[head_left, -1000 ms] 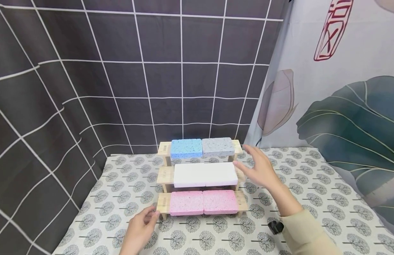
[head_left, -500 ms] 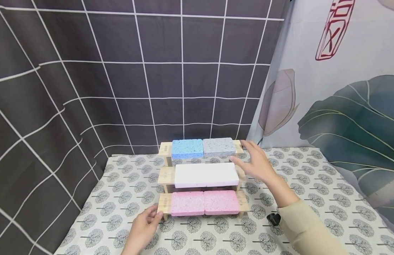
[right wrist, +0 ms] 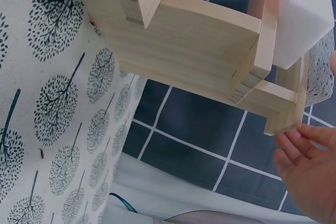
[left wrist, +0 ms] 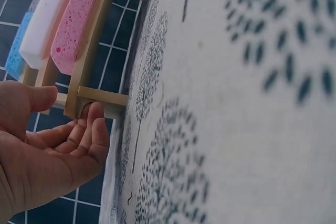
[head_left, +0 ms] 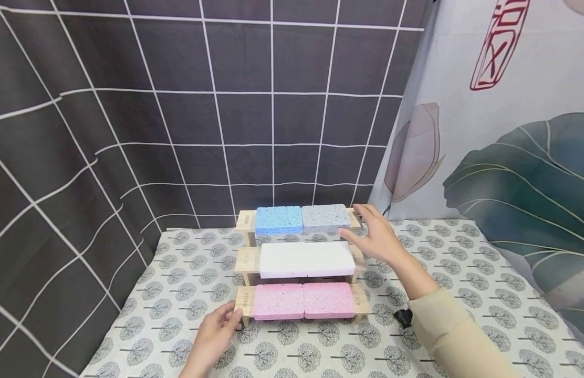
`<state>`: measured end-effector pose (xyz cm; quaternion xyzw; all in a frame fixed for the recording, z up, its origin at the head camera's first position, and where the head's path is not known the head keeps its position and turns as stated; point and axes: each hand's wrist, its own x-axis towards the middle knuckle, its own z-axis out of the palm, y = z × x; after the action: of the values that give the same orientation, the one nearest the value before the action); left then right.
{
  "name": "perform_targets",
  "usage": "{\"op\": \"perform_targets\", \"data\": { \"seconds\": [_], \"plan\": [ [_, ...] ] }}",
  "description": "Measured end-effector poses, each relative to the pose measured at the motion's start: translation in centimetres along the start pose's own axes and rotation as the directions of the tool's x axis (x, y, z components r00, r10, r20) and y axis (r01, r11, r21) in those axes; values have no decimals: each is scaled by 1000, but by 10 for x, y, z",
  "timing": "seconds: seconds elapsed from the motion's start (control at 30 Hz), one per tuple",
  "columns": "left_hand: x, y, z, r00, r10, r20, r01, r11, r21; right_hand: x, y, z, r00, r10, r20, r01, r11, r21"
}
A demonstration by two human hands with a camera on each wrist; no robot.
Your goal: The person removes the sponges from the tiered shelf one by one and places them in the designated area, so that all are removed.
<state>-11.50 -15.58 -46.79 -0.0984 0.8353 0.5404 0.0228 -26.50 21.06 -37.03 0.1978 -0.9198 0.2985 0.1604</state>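
A three-step wooden display rack point(head_left: 247, 260) stands on the cloth. Blue point(head_left: 279, 219) and grey point(head_left: 325, 217) sponges lie side by side on its top step. Two white blocks point(head_left: 306, 258) fill the middle step, and two pink sponges point(head_left: 303, 301) the lowest. My left hand point(head_left: 216, 332) holds the left end of the lowest step, thumb at the board's end and curled fingers against the leg, also in the left wrist view. My right hand point(head_left: 378, 236) is spread around the top step's right end, thumb near the grey sponge; its fingertips touch the wood in the right wrist view.
A white cloth point(head_left: 178, 325) with tree prints covers the table. Dark grid-patterned curtain point(head_left: 235, 121) hangs behind and at left; a white leaf-printed curtain point(head_left: 462, 157) hangs at right. A small black object point(head_left: 404, 318) shows beside the right sleeve.
My right hand has moved left and slightly up, from beside the rack to the end of the top step. My left hand stays at the lowest step, its thumb slightly further right.
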Motion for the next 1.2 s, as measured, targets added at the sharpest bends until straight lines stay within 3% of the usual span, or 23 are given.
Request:
{"op": "perform_targets", "data": {
  "seconds": [0.33, 0.83, 1.2],
  "plan": [
    [5, -2, -1, 1000, -29, 1, 29, 992, -122, 8, -2, -1, 999, 0, 33, 0, 1000, -6],
    [7, -5, 2, 999, -46, 14, 47, 991, -122, 19, -8, 2, 995, -22, 99, 27, 998, -51],
    [5, -2, 2, 1000, -22, 5, 23, 990, -140, 26, -13, 0, 989, -14, 149, 34, 990, -133]
  ]
}}
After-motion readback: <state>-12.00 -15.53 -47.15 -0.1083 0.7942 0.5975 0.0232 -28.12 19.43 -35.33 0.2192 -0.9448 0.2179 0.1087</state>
